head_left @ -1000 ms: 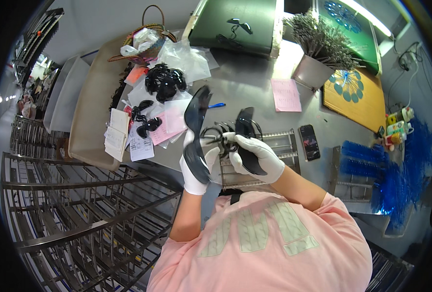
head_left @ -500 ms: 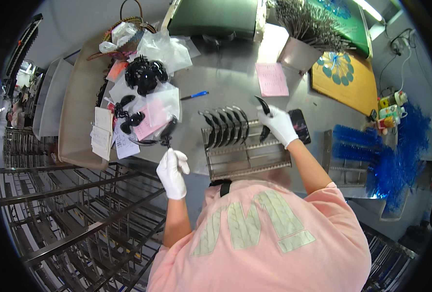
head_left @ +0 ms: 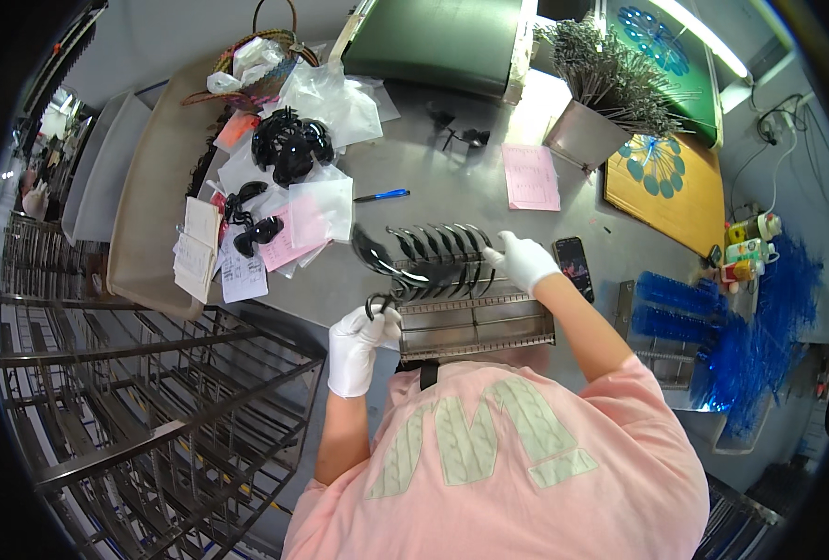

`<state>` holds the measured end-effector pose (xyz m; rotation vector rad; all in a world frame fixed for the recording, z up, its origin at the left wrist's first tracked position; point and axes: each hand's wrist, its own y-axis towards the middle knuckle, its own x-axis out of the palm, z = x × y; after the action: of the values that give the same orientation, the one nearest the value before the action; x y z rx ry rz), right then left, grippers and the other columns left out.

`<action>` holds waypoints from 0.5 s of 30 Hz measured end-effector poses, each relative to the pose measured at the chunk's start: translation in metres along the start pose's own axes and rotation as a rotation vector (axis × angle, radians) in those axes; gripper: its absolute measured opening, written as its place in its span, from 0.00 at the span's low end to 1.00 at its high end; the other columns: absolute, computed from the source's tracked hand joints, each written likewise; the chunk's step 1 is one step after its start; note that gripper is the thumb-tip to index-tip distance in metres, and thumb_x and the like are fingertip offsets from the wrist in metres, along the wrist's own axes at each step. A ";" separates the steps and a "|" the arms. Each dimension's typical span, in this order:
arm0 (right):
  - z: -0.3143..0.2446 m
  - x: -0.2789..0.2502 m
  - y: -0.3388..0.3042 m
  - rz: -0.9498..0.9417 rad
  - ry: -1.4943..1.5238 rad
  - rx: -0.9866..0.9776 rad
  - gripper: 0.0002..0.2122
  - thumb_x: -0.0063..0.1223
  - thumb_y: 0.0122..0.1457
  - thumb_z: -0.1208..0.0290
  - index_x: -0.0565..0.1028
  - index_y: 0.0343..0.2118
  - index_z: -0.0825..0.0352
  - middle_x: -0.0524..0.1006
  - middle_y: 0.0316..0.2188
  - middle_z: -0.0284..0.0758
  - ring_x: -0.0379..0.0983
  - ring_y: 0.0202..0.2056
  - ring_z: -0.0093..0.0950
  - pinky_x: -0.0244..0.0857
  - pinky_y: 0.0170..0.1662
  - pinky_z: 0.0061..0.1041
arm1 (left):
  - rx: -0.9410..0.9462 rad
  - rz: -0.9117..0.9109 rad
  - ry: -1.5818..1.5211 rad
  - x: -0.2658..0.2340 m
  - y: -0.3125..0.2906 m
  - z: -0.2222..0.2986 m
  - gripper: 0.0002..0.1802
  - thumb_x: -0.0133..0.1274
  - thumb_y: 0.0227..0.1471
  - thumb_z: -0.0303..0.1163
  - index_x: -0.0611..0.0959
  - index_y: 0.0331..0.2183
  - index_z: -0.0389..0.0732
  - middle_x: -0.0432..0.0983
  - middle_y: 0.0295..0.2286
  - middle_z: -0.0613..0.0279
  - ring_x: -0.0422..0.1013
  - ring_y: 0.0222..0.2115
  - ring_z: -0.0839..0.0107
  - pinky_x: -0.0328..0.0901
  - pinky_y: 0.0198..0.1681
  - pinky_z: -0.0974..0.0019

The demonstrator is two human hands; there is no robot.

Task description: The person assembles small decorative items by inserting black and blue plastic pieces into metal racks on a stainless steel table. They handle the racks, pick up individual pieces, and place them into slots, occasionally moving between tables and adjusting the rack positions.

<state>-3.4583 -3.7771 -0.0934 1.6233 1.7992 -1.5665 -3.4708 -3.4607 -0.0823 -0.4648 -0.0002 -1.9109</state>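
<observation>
I'm holding a glossy black, curved, plastic-looking piece [head_left: 369,250] in my white-gloved left hand [head_left: 362,347], its fingers pinching a small black loop [head_left: 370,304]. The piece is rising from that hand, its lobes spreading over the far left corner of a silvery slotted metal rack [head_left: 475,332]. The rack is lying at the near edge of the grey metal worktop [head_left: 438,187], with shiny black crescent-shaped pieces [head_left: 442,245] standing along its far side. My white-gloved right hand [head_left: 523,261] is reaching their right end; I cannot tell whether it's gripping the last one. A black rectangular phone [head_left: 573,266] is lying right of it.
</observation>
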 end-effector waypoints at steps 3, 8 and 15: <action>-0.032 -0.018 -0.051 -0.369 0.969 -0.005 0.33 0.43 0.67 0.43 0.68 0.60 0.72 0.81 0.31 0.40 0.79 0.34 0.31 0.71 0.39 0.30 | -0.039 -0.287 -0.244 0.011 0.002 -0.010 0.12 0.55 0.63 0.34 0.83 0.36 0.33 0.80 0.31 0.59 0.73 0.28 0.75 0.67 0.33 0.71; -0.049 -0.014 -0.099 -0.651 1.568 -0.423 0.23 0.52 0.68 0.59 0.70 0.59 0.71 0.80 0.34 0.36 0.75 0.28 0.22 0.68 0.34 0.22 | 0.078 -0.171 0.209 0.033 0.023 -0.016 0.18 0.62 0.57 0.38 0.80 0.40 0.32 0.80 0.33 0.57 0.75 0.32 0.70 0.69 0.37 0.67; -0.064 -0.003 -0.109 -0.219 1.445 -0.322 0.15 0.49 0.67 0.67 0.75 0.54 0.64 0.79 0.30 0.30 0.73 0.29 0.19 0.65 0.34 0.18 | 0.463 -0.041 0.742 0.049 0.018 0.000 0.15 0.66 0.49 0.29 0.81 0.39 0.38 0.78 0.29 0.60 0.75 0.31 0.65 0.68 0.35 0.66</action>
<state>-3.5189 -3.7051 -0.0094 2.6471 2.6048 0.1924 -3.4701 -3.5117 -0.0709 0.5653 0.0332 -1.9437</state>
